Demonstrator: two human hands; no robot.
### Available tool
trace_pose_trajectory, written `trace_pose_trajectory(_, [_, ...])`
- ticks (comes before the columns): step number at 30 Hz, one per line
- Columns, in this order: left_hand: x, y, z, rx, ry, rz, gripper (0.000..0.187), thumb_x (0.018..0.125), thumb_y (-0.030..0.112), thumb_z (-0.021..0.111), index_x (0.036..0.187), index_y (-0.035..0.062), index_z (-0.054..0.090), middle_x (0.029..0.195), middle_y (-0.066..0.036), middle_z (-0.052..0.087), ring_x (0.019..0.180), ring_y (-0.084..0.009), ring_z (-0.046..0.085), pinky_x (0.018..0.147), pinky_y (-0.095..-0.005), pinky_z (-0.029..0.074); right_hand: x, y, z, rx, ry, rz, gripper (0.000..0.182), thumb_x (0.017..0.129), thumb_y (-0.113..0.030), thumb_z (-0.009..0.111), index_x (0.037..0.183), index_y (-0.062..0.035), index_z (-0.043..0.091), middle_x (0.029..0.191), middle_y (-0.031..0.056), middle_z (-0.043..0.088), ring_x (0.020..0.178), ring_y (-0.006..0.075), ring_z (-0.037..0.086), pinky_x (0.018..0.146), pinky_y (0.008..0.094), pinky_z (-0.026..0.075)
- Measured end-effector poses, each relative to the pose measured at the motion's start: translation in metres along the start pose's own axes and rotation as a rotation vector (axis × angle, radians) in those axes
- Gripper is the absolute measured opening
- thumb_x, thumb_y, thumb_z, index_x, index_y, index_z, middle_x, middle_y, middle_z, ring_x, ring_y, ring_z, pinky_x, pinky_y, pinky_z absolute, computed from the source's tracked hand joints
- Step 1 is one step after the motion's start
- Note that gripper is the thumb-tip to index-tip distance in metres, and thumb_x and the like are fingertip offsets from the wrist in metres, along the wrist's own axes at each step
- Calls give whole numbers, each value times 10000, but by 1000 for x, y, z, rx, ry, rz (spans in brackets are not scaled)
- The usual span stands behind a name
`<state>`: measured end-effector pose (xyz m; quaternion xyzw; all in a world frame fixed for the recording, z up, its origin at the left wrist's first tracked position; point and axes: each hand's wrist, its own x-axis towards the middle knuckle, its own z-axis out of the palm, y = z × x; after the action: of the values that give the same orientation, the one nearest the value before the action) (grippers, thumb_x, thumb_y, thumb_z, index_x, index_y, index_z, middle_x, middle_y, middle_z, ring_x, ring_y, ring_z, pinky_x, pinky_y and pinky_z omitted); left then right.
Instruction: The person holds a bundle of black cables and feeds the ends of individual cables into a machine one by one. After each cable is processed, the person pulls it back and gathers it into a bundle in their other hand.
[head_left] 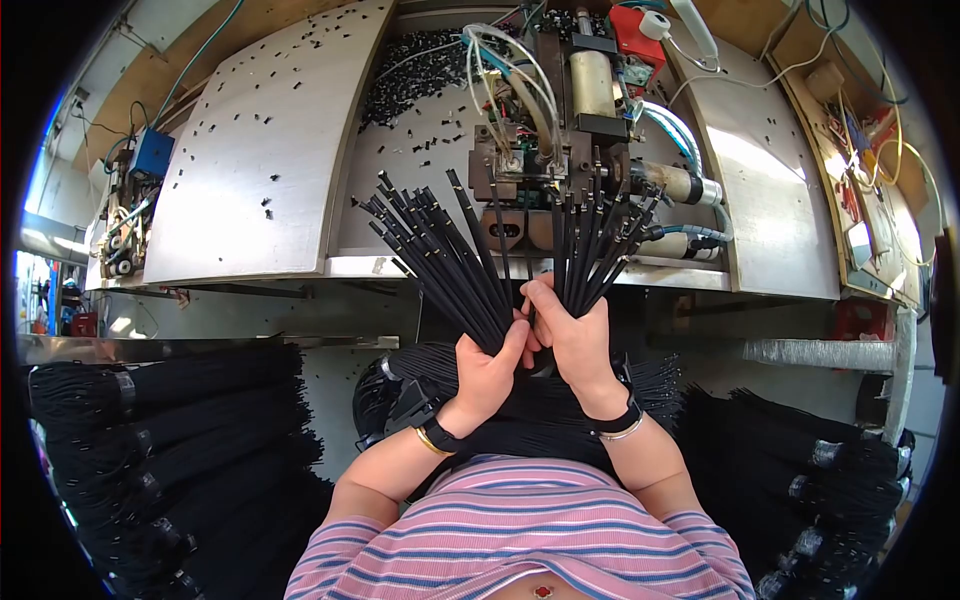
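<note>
My left hand [484, 372] is closed around a fanned bundle of thin black cables [455, 270], whose tips point up and left and show small gold-coloured bands. Close beside it, my right hand [578, 340] grips a second bundle of black cables [590, 240], spread up and to the right. Between the bundles a single black cable [503, 235] stands nearly upright, reaching toward the machine [530, 165]; which fingers hold it is hidden. The fingertips of both hands meet or nearly meet. Some tips of the right bundle overlap the machine's front.
Small black pieces [415, 80] are heaped and scattered behind and left of the machine. Pale metal panels [250, 190] flank it. Large bundles of black cables [190, 440] hang at left, with more cables [800, 470] at right. A red box [637, 42] sits at the back.
</note>
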<state>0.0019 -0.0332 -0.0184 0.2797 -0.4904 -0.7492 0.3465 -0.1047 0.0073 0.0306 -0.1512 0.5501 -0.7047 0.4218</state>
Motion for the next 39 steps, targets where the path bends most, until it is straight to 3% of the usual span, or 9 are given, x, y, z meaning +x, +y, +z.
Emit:
trace_pose_trajectory(3, [1, 0, 1, -24, 12, -4, 98, 892, 43, 538, 968, -12, 568, 719, -45, 593, 557, -87, 538, 501, -202, 428, 2, 1, -3, -6, -25, -5, 133, 849, -105, 598, 821, 25, 601, 639, 53, 570, 402, 87, 472, 345, 234, 372])
trace_pose_trajectory(7, [2, -1, 3, -37, -23, 0, 146, 890, 38, 540, 1027, -10, 557, 740, -43, 594, 573, -84, 541, 497, -201, 429, 2, 0, -4, -6, -29, 16, 101, 845, -83, 596, 837, 15, 622, 592, 12, 547, 435, 47, 436, 412, 197, 343])
trace_pose_trajectory(11, [2, 1, 8, -38, 23, -34, 97, 888, 23, 513, 963, -20, 558, 717, -59, 593, 557, -110, 544, 499, -222, 440, 0, -5, -6, -111, -76, 76, 105, 848, -88, 598, 861, 14, 622, 637, 20, 568, 455, 47, 450, 417, 192, 350])
trace_pose_trajectory(14, [-1, -6, 4, -20, -7, -21, 111, 885, 22, 519, 979, -20, 560, 721, -58, 593, 560, -109, 545, 499, -220, 440, -6, 6, -11, -59, -35, -20, 143, 855, -103, 601, 899, 31, 625, 687, 56, 594, 431, 88, 497, 360, 224, 386])
trace_pose_trajectory(18, [-3, -4, 7, -14, -4, -30, 123, 881, 20, 524, 991, -21, 562, 725, -57, 594, 564, -108, 546, 500, -219, 440, -9, 1, -5, -6, 16, -2, 106, 861, -86, 583, 870, 13, 621, 711, 33, 593, 464, 50, 455, 417, 187, 345])
trace_pose_trajectory(27, [3, -2, -1, -30, -25, -45, 137, 874, 34, 569, 1002, -4, 542, 755, -39, 589, 611, -85, 555, 505, -198, 444, 0, 2, -1, -1, -4, 8, 112, 864, -92, 583, 872, 15, 618, 693, 30, 586, 459, 52, 449, 410, 188, 329])
trace_pose_trajectory(30, [5, -1, -1, -23, -27, -43, 130, 874, 35, 569, 996, -4, 542, 754, -39, 587, 614, -86, 557, 505, -198, 444, 3, 3, -2, -7, -13, -19, 137, 868, -108, 585, 848, 25, 610, 688, 47, 584, 428, 82, 490, 350, 223, 383])
trace_pose_trajectory(39, [6, 4, 7, -20, -9, -14, 67, 878, 20, 532, 934, -11, 552, 709, -48, 586, 552, -100, 537, 486, -213, 429, 3, -7, -5, -93, -91, 24, 126, 853, -99, 604, 856, 27, 611, 648, 48, 581, 431, 88, 496, 367, 224, 398])
